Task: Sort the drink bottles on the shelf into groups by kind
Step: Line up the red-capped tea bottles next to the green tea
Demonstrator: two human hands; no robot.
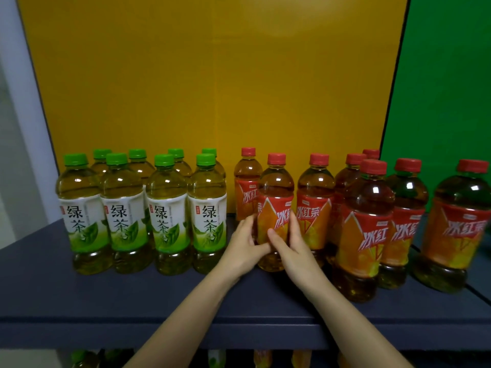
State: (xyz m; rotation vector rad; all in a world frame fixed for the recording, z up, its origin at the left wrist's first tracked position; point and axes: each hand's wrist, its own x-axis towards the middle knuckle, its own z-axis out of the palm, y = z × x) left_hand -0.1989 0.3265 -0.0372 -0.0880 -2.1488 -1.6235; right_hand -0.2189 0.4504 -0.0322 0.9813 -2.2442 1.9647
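Note:
Several green-capped green tea bottles (166, 213) stand in two rows on the left of the dark shelf (106, 301). Several red-capped iced black tea bottles (364, 229) stand to the right. Both my hands wrap around one red-capped bottle (276, 187) at the middle of the shelf, just right of the green group. My left hand (245, 248) grips its left side. My right hand (289, 243) grips its front and right side. The bottle stands upright on the shelf.
A yellow back panel (212, 75) rises behind the bottles, with a green panel (446, 88) at the right. A white wall (16, 128) borders the left. More bottles show on a lower shelf (218, 358) under the front edge.

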